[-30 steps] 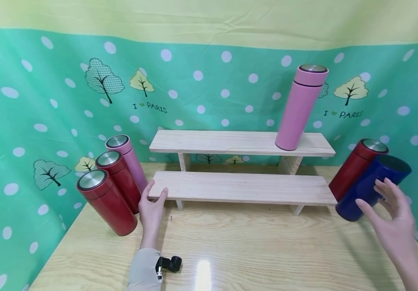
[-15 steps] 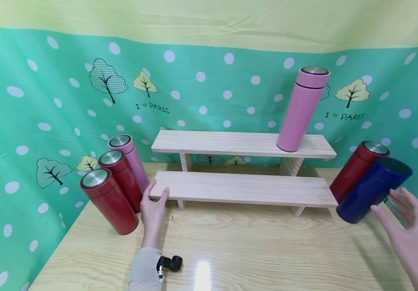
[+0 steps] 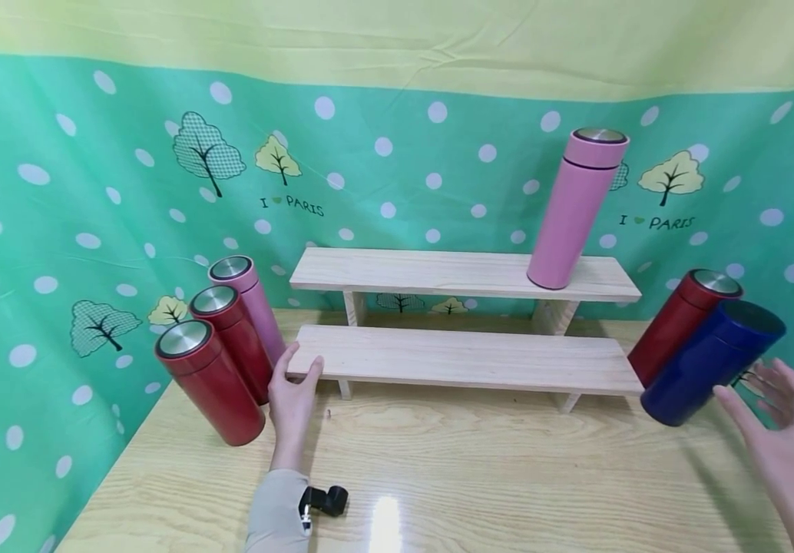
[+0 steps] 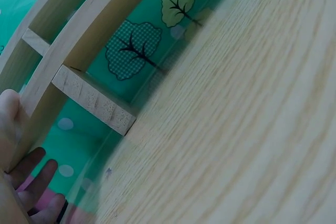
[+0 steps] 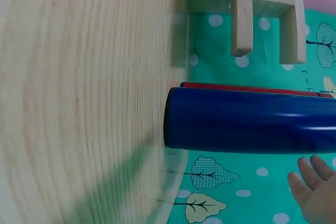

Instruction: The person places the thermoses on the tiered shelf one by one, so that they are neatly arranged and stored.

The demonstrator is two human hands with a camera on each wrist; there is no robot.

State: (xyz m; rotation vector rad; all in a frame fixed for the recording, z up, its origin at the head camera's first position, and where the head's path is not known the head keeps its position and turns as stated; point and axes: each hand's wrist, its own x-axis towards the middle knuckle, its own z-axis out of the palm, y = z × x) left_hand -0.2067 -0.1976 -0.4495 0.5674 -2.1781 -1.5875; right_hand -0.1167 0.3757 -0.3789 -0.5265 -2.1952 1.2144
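At the left end of a two-tier wooden shelf (image 3: 466, 355), my left hand (image 3: 292, 399) pinches the lower board, thumb (image 4: 9, 103) on one side and fingers underneath in the left wrist view. Just right of a dark blue thermos (image 3: 708, 365), my right hand (image 3: 789, 438) is held with fingers loosely spread, holding nothing. The right wrist view shows a gap between those fingers (image 5: 311, 174) and the blue thermos. Behind the blue one stands a dark red thermos (image 3: 680, 322), partly hidden. A pink thermos (image 3: 577, 211) stands at the upper board's right end.
Left of the shelf, two red thermoses (image 3: 210, 384) and a pink thermos (image 3: 259, 307) stand in a row, close to my left hand. The wooden table (image 3: 480, 468) reaches a green dotted curtain (image 3: 431, 177) at the back and sides.
My right hand has drawn back from the blue thermos, moving right and slightly down. The left hand keeps its hold on the shelf. The whole head view shifts slightly.
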